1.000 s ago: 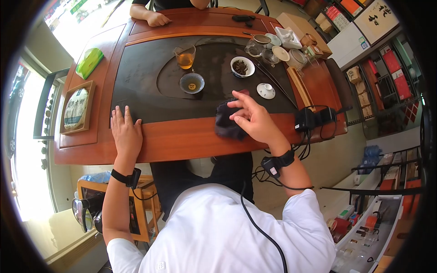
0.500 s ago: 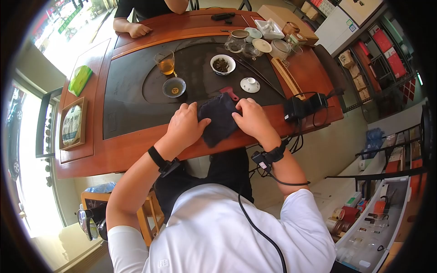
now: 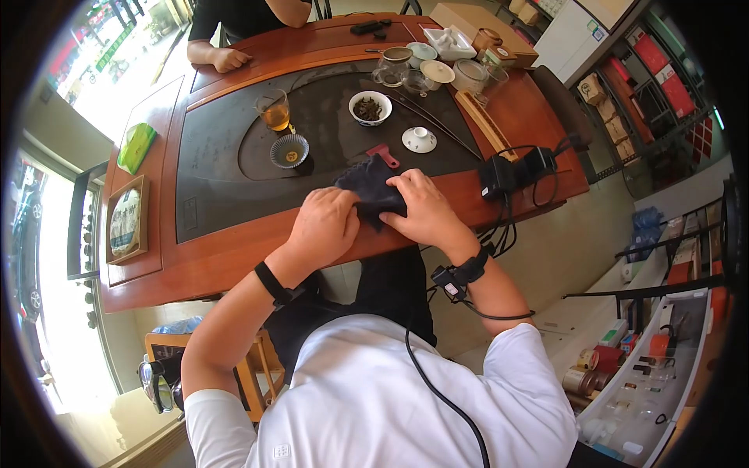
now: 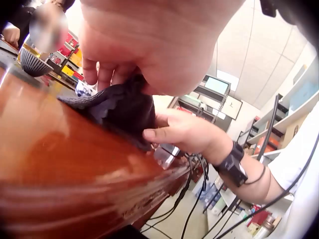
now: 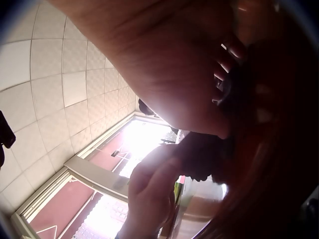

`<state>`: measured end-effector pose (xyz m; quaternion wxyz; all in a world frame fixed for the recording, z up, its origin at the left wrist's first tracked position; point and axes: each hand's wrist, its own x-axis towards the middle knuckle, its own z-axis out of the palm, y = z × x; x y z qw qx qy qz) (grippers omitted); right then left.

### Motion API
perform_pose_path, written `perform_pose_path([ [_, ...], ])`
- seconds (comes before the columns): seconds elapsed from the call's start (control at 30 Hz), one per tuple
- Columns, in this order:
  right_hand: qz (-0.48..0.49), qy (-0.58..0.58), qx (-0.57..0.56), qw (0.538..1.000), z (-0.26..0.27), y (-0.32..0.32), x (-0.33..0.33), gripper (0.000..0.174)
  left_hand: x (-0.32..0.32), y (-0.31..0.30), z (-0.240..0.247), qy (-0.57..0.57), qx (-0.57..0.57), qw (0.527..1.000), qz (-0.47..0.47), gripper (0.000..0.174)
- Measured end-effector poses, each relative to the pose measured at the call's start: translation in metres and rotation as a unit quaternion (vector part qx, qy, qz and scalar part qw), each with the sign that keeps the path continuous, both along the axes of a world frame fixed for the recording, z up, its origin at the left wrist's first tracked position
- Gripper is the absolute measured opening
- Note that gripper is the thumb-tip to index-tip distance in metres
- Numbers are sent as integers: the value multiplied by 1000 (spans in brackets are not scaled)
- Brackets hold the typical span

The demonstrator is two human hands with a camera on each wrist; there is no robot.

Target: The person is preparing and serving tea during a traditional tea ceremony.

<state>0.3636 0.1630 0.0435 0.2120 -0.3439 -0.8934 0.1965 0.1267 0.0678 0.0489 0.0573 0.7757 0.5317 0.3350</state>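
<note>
Two hands on the dark cloth
My left hand and right hand pinch it, near the blue cup, on my side. It looks bunched up, not folded flat yet.

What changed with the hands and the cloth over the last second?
The left hand left the table edge, moved right to the cloth and now grips it. The right hand, which only touched the cloth before, now pinches it. The cloth, flat half a second ago, is bunched between both hands. The tea glass, blue cup and leaf bowl stayed put.
</note>
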Motion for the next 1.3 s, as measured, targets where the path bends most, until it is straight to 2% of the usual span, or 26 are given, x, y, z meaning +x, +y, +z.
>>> perform_pose_path([
  [0.07,-46,10,13,999,0,-6,-8,48,-3,3,15,-49,8,998,34,13],
  [0.1,-56,27,22,998,-7,-4,-9,44,-3,2,28,-87,-49,994,49,16],
  [0.17,-72,62,42,995,-26,6,-13,36,-2,1,48,-122,-20,990,69,16],
  [0.27,-32,112,-7,993,-23,8,-20,25,-7,-8,79,-176,-31,979,103,17],
  [0.33,-13,173,-159,972,-17,5,-21,20,-15,-15,94,-214,-47,968,124,18],
  [0.37,-3,201,-233,951,-12,4,-21,17,-21,-18,96,-206,-18,968,145,20],
  [0.47,61,275,-348,894,11,9,-19,15,-52,-30,98,-287,-73,933,203,23],
  [0.57,79,232,-391,887,36,17,-14,21,-92,-36,61,-292,-144,913,244,27],
  [0.67,23,104,-357,928,1,42,-16,33,-120,-39,-5,-221,-210,910,283,41],
  [0.73,-31,27,-317,947,-5,39,-22,40,-112,-46,-12,-189,-259,896,308,48],
  [0.77,-58,-13,-296,953,-8,38,-25,44,-115,-48,-11,-179,-279,889,317,59],
  [0.87,-93,-38,-134,986,1,15,-29,43,-125,-46,-27,-158,-267,902,301,52],
  [0.97,-83,7,-124,989,-10,12,-29,44,-119,-43,-14,-120,-226,901,350,39],
  [1.07,-96,13,-135,986,-21,15,-26,46,-127,-49,-28,-63,-180,904,384,29],
  [1.17,-117,-43,0,992,-2,-10,-32,53,-102,-59,-4,53,-204,881,424,28],
  [1.27,80,22,142,986,9,-23,-28,55,-102,-63,-13,124,-44,961,242,30],
  [1.3,133,35,147,980,8,-29,-27,56,-97,-61,-9,146,-4,976,161,33],
])
